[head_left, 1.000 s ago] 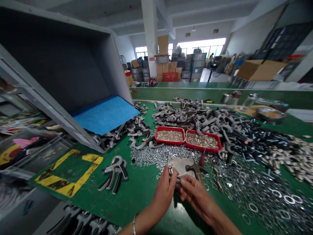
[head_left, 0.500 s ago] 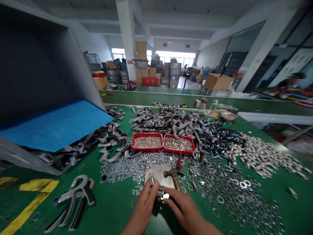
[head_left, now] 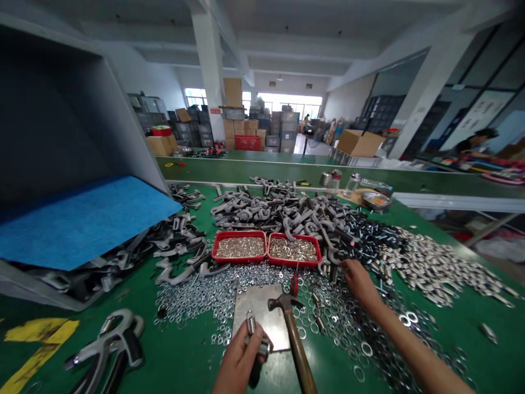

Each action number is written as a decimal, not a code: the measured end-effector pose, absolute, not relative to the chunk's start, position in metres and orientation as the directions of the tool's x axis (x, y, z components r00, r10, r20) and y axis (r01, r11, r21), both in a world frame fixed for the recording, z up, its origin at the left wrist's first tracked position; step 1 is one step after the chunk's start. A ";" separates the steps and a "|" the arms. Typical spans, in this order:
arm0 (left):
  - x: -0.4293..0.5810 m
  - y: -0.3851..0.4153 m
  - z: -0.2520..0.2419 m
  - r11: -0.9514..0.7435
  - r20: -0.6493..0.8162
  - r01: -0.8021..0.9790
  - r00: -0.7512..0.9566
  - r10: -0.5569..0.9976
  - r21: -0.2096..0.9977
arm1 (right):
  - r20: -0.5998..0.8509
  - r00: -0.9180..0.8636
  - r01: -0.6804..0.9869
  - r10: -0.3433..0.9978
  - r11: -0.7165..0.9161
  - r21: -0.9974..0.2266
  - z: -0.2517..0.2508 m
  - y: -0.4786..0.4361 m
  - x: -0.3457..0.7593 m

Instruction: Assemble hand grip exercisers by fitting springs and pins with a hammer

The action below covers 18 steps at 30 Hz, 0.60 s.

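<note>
My left hand (head_left: 240,358) is closed round a small metal spring part (head_left: 251,324) at the near edge of a grey steel plate (head_left: 262,312). A hammer (head_left: 292,334) with a wooden handle lies across the plate's right side, its head beside my left hand. My right hand (head_left: 357,280) reaches far right into the pile of black bolts and grey parts (head_left: 369,241); its fingers curl down into the pile and what they touch is hidden. Loose washers (head_left: 348,317) cover the green table under my right forearm.
Two red trays (head_left: 266,248) of small screws sit behind the plate. A tilted grey bin with a blue liner (head_left: 82,219) spills grey handles at left. A finished hand gripper (head_left: 110,345) lies at the near left. Metal sleeves (head_left: 443,268) are heaped on the right.
My right hand has left the spring part and moved up and right into the pile of parts. My left hand still holds the part. The view has tilted slightly down.
</note>
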<state>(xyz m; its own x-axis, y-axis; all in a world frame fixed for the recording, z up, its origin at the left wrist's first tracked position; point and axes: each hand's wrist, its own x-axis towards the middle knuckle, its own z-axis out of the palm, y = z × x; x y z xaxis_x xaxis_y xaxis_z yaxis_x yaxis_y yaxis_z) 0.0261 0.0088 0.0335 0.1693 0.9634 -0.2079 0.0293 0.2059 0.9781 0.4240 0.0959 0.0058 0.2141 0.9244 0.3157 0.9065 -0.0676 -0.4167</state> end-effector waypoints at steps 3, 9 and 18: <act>0.023 0.007 0.027 0.235 -0.239 0.044 0.152 0.959 0.971 | 0.309 0.267 0.927 0.913 -0.156 -0.342 0.006 0.117 0.437; 0.039 0.005 0.027 0.273 -0.281 0.071 0.193 0.940 0.959 | 0.210 0.240 0.955 0.948 -0.191 -0.227 0.006 0.140 0.461; 0.032 -0.004 0.036 0.280 -0.278 0.031 0.275 0.920 0.959 | 0.183 0.167 0.949 0.969 -0.108 -0.295 0.028 0.077 0.457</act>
<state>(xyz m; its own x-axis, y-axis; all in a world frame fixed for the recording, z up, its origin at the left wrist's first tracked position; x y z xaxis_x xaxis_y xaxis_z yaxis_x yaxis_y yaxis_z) 0.0319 -0.0037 0.0363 0.2753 0.9203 -0.2778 0.0309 0.2803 0.9594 0.4575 0.0769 0.0275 0.1674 0.9688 0.1828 0.9493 -0.1083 -0.2953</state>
